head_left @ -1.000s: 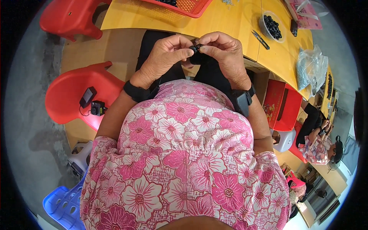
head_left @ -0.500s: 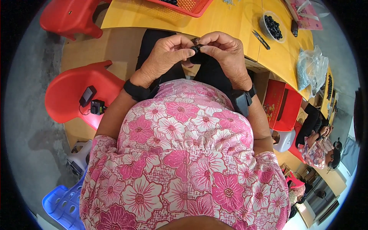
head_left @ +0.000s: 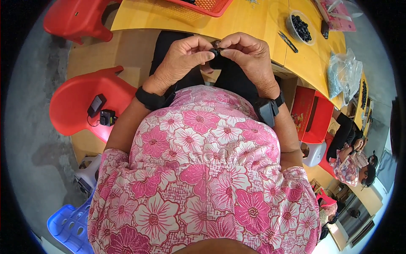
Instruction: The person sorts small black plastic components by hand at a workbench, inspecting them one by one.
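A yellow table (head_left: pixel 249 20) spans the top of the frame, with a red basket (head_left: pixel 218 15) at its upper edge. Toward the upper right, a clear bowl (head_left: pixel 312 42) of black pieces (head_left: pixel 300 28) stands near black snips (head_left: pixel 288 42). At upper centre, the left hand (head_left: pixel 184 57) and right hand (head_left: pixel 249 57) pinch a small dark piece (head_left: pixel 215 52) between thumbs and fingers; its shape is mostly hidden.

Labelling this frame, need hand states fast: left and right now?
Left hand: closed, pinching a small black rounded piece.
Right hand: closed, pinching the same piece from the other side; exact fingertip contact too small to tell.
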Demonstrator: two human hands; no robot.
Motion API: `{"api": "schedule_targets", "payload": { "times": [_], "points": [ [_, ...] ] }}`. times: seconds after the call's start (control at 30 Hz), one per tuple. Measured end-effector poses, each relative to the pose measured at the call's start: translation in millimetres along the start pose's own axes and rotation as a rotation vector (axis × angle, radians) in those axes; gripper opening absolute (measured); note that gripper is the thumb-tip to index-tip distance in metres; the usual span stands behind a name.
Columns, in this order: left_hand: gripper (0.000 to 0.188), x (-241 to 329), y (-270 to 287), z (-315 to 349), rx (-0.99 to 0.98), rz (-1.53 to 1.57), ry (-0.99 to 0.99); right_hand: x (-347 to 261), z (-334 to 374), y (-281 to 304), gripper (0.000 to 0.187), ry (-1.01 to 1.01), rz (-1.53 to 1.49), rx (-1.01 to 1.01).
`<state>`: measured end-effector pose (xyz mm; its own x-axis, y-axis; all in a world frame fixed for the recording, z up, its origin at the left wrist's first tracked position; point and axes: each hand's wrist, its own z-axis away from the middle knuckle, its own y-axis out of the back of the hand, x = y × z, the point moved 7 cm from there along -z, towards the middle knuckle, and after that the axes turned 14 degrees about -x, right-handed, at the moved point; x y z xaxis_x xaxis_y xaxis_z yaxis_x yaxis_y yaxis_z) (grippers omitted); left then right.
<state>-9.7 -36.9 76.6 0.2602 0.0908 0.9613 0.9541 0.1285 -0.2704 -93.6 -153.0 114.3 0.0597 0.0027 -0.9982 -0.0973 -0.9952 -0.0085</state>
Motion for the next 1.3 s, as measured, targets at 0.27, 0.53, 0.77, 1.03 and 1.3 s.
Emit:
{"api": "schedule_targets", "payload": {
  "times": [0.27, 0.53, 0.77, 1.03, 1.3],
  "points": [
    [0.015, -3, 0, -2, 0.004, -0.033, 0.031, -6, 0, -2, 0.01, 0.018, 0.077, -0.022],
    [0.015, -3, 1, -1, 0.022, -0.03, 0.035, -4, 0, -2, 0.013, 0.023, 0.058, -0.006],
    [0.016, -6, 1, -1, 0.027, -0.014, 0.052, -6, -1, -3, 0.02, 0.075, 0.144, -0.001],
    [0.018, -8, 3, 0, 0.04, -0.001, 0.05, 9, 1, 0, 0.016, 0.033, 0.163, 0.083],
    [0.019, -10, 3, 1, 0.056, 0.027, 0.021, 20, 2, -2, 0.014, 0.076, 0.08, 0.121]
  ]
}}
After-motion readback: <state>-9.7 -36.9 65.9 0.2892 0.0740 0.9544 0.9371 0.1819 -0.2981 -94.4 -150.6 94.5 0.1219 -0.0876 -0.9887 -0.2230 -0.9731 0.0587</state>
